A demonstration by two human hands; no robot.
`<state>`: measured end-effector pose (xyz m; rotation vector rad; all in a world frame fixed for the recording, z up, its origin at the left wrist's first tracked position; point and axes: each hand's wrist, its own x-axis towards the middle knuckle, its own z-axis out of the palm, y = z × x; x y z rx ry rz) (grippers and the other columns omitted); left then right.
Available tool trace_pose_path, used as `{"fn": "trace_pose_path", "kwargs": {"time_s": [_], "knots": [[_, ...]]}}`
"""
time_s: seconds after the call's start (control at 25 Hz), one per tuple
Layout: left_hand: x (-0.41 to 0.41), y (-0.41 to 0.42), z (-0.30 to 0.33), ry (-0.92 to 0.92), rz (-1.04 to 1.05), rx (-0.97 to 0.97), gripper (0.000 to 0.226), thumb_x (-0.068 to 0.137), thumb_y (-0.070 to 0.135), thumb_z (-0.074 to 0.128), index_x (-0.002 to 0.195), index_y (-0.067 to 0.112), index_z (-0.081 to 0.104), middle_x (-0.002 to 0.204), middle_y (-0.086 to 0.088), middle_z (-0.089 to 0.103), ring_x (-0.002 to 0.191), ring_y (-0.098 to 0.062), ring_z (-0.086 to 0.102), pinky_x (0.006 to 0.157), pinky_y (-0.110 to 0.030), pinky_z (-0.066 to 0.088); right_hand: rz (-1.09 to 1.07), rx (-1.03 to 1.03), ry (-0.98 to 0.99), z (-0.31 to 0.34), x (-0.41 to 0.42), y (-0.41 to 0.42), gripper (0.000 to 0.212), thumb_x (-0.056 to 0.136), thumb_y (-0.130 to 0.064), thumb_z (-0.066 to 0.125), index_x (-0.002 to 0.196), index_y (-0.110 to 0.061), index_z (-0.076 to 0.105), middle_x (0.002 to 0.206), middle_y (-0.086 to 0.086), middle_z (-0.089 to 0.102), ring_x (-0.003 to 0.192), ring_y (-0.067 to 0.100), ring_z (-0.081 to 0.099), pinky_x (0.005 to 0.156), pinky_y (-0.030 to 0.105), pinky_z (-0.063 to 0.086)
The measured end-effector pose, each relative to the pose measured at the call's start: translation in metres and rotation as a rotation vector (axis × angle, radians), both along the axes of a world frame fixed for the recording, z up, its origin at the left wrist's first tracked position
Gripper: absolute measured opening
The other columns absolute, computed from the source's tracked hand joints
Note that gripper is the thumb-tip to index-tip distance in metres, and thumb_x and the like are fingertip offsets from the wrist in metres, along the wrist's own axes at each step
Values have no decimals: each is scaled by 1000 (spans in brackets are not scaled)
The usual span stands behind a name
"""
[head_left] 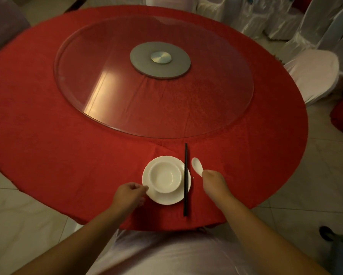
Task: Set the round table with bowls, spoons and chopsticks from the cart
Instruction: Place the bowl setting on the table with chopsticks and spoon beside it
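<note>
A white bowl (164,176) sits on a white plate (167,198) near the front edge of the round table (47,135), which wears a red cloth. My left hand (129,194) pinches the plate's left rim. A pair of black chopsticks (185,179) lies along the plate's right side, partly over its rim. Right of them my right hand (214,183) holds a white spoon (197,166) by its handle, the spoon's bowl pointing away from me just above or on the cloth.
A glass turntable (99,92) with a grey hub (160,60) fills the table's middle. White-covered chairs (313,72) stand at the right and behind the table. Another covered chair (166,255) is right below me at the table's front edge. No cart is in view.
</note>
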<state>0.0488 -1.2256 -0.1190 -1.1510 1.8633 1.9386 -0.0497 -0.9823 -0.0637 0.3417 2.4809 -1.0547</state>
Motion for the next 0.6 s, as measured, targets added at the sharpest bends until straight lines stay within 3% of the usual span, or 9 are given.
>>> {"fn": "trace_pose_path", "kwargs": {"time_s": [0.16, 0.28, 0.44, 0.6], "knots": [[-19, -8, 0, 77, 58, -16, 7, 92, 7, 69, 90, 1, 72, 77, -13, 68, 63, -19, 63, 56, -28, 55, 223, -36, 93, 3, -8, -13, 27, 94, -3, 47, 76, 0, 66, 66, 0, 57, 60, 13, 48, 57, 32, 36], [-26, -3, -7, 76, 75, 19, 6, 90, 7, 71, 96, 8, 72, 78, -12, 70, 62, -17, 67, 57, -25, 59, 337, 1, 126, 0, -9, -21, 18, 95, -10, 59, 90, -7, 76, 80, -2, 67, 71, 10, 59, 62, 27, 43], [-30, 1, -13, 51, 126, 74, 14, 84, 1, 75, 96, 8, 75, 76, -15, 73, 67, -25, 69, 74, -39, 63, 370, 90, 110, -4, -8, -37, 13, 91, -17, 68, 98, -14, 79, 97, -3, 74, 89, 13, 68, 76, 31, 54], [-32, 2, -12, 48, 147, 110, 15, 83, -4, 73, 89, 9, 78, 72, -13, 74, 63, -23, 69, 67, -35, 61, 418, 169, 105, -6, -10, -49, 12, 89, -17, 69, 93, -14, 80, 95, 1, 76, 85, 16, 70, 78, 37, 59]]}}
